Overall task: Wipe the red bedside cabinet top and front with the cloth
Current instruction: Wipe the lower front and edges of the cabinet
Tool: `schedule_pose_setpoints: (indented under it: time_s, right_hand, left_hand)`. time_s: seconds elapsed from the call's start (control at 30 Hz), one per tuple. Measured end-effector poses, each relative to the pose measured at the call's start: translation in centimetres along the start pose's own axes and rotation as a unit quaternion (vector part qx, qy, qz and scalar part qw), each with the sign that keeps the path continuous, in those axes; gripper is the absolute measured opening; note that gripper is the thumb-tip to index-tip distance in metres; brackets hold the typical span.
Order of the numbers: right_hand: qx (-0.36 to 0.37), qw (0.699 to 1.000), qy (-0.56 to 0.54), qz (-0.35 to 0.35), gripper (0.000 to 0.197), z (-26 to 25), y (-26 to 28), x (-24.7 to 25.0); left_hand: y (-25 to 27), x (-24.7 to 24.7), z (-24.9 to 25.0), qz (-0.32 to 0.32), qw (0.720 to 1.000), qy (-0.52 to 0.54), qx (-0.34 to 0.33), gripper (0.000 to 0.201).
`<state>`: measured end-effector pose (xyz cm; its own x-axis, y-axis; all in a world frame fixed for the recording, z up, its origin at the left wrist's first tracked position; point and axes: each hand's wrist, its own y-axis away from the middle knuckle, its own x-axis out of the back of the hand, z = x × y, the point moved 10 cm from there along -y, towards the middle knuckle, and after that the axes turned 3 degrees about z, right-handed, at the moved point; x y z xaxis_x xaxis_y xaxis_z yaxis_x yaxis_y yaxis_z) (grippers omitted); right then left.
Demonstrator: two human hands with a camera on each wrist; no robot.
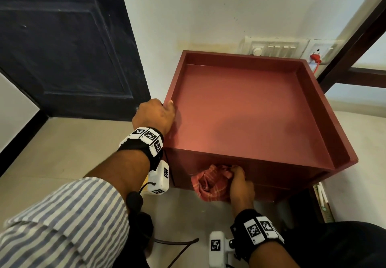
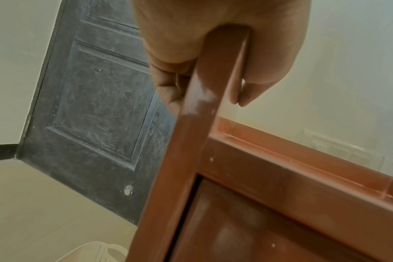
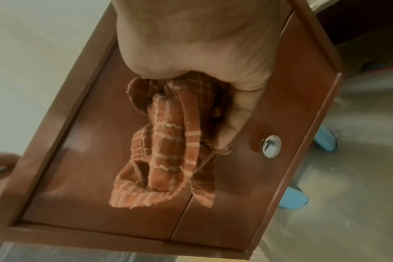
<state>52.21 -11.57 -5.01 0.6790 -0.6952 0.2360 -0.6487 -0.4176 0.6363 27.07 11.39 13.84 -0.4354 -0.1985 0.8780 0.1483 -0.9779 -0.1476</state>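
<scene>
The red bedside cabinet has a tray-like top with a raised rim and stands against the white wall. My left hand grips the left rim near the front corner, thumb inside and fingers outside, as the left wrist view shows on the rim. My right hand holds a bunched red checked cloth against the cabinet front. In the right wrist view the cloth hangs from my fist over the two door panels, next to a round metal knob.
A dark blue door stands to the left of the cabinet. A switch panel and a red plug are on the wall behind it. A dark frame rises at the right. Beige tiled floor lies below.
</scene>
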Motion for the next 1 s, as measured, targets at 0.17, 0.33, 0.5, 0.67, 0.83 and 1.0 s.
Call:
schedule_pose_setpoints:
  time_s: [0.17, 0.33, 0.5, 0.67, 0.83, 1.0]
  right_hand:
    - [-0.033, 0.994, -0.103, -0.003, 0.033, 0.5, 0.3, -0.7]
    - [-0.093, 0.962, -0.23, -0.118, 0.041, 0.9, 1.2, -3.6]
    - [-0.141, 0.931, -0.291, -0.172, 0.055, 1.2, 1.1, -4.4]
    - [-0.135, 0.934, -0.303, -0.135, 0.054, 1.5, 0.7, -4.3]
    - [-0.093, 0.958, -0.263, -0.07, 0.042, 1.9, 0.1, -3.7]
    - [-0.114, 0.913, -0.37, -0.127, 0.055, 1.9, -0.1, -4.8]
  left_hand:
    - [-0.1, 0.0, -0.1, 0.003, 1.0, -0.004, 0.001, 0.058]
    - [-0.1, 0.0, 0.0, 0.001, 1.0, -0.009, 0.004, 0.058]
    - [-0.1, 0.0, -0.1, 0.005, 1.0, -0.008, 0.004, 0.057]
    - [-0.2, -0.1, -0.2, 0.001, 1.0, -0.004, 0.01, 0.057]
    - [-0.3, -0.2, -0.1, 0.002, 1.0, -0.007, 0.007, 0.056]
    - [-0.2, -0.2, -0.1, 0.004, 1.0, -0.009, 0.005, 0.057]
